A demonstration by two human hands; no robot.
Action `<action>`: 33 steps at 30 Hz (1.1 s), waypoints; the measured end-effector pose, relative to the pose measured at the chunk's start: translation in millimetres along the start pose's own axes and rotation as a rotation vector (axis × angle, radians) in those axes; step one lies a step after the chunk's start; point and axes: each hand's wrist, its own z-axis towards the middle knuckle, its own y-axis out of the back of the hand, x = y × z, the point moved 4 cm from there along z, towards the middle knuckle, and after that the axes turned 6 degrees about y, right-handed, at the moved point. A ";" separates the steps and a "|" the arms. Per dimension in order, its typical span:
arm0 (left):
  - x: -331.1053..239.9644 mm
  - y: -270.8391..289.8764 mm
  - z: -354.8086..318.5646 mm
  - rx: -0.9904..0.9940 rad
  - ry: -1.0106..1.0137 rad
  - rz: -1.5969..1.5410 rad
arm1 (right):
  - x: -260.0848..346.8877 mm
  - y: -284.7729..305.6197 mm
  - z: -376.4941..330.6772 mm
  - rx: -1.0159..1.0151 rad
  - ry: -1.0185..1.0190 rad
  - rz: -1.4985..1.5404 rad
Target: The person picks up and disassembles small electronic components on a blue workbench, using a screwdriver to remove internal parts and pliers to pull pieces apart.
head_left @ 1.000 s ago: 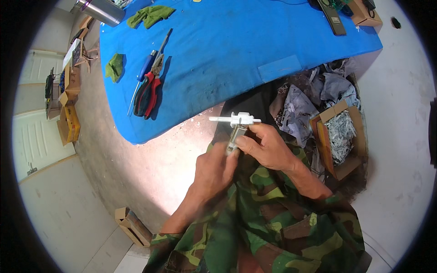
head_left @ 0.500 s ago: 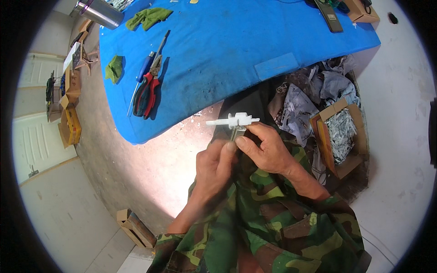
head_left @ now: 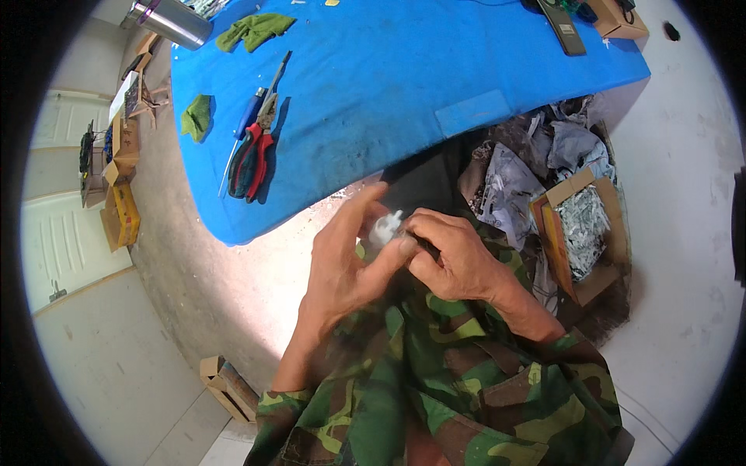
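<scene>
Over my lap, a small white plastic part (head_left: pixel 385 230) is between my two hands, partly covered by fingers and smeared by motion. It has a rounded body with a small prong on top. My left hand (head_left: pixel 342 256) is around its left side, with the thumb against the lower edge and the index finger stretched away; another finger lies behind the part. My right hand (head_left: pixel 458 256) has its fingers curled and the thumb pressed in at the part's right side. What lies under those right fingertips is hidden.
Red-and-black pliers (head_left: pixel 252 159) and a blue-handled screwdriver (head_left: pixel 247 115) lie on the blue-covered table (head_left: pixel 365 93). Green cloths (head_left: pixel 256 31) and a steel cylinder (head_left: pixel 172 22) are farther back. An open carton (head_left: pixel 576 183) of small pale pieces stands at right, beside grey bags (head_left: pixel 509 186).
The white part has turned, so its long thin stem no longer shows. My left hand has moved up and its fingers have spread around the part; my right fingers have curled in more.
</scene>
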 end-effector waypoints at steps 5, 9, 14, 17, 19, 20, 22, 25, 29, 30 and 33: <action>4.8 -7.0 3.0 -0.003 0.030 -0.004 | -0.3 -1.7 -2.4 -0.040 0.023 0.046; 11.3 -12.4 -2.9 -0.096 0.154 -0.111 | 1.0 -7.3 -4.1 -0.133 0.001 0.136; 16.3 -17.0 -6.1 -0.162 0.106 -0.185 | -5.0 -15.5 -7.1 -0.208 0.004 0.220; 15.5 -15.2 -5.9 -0.144 0.175 -0.199 | -4.1 -13.3 -6.5 -0.195 -0.005 0.257; 16.9 -15.5 -6.1 -0.133 0.217 -0.281 | -3.9 -12.4 -7.4 -0.182 -0.061 0.313; 17.3 -16.1 -6.2 -0.129 0.238 -0.322 | -3.9 -12.0 -8.1 -0.175 -0.089 0.342; 19.8 -18.7 -4.8 -0.118 0.212 -0.306 | -4.1 -11.2 -8.9 -0.166 -0.114 0.362; 19.3 -19.9 -7.0 -0.137 0.222 -0.305 | -0.8 -13.9 -9.3 -0.199 -0.175 0.408; 20.4 -22.9 -6.9 -0.207 0.172 -0.341 | -1.7 -14.0 -14.1 -0.207 -0.248 0.461; 19.9 -23.1 -7.1 -0.206 0.186 -0.356 | -1.5 -14.0 -14.0 -0.211 -0.245 0.469; 19.6 -23.5 -8.8 -0.204 0.222 -0.409 | -0.7 -14.7 -13.9 -0.212 -0.244 0.493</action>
